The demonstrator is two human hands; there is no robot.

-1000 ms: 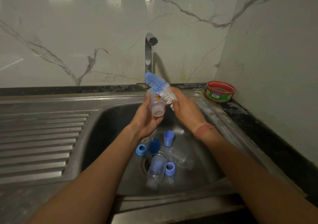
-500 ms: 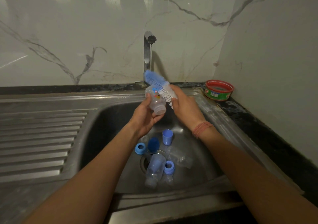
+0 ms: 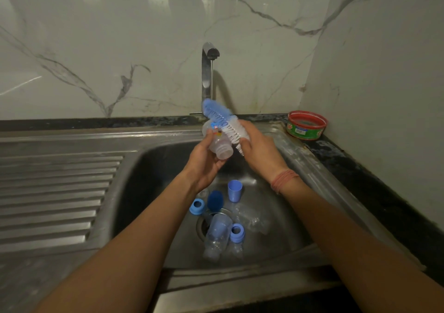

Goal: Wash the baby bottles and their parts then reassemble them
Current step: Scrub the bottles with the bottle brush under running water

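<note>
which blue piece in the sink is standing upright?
The light-blue cup, at the back of the basin, mouth up. The two rings lie flat; the dark-blue piece sits rounded.

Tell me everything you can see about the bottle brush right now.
The bottle brush has a bristle head, blue toward its far tip and white nearer the grip, on a thin central stem. It is tilted, tip pointing up and left toward the tap. The right hand grips its lower end, hiding the handle. Its bristles lie against the outside of the clear baby bottle held by the left hand, above the sink.
</note>
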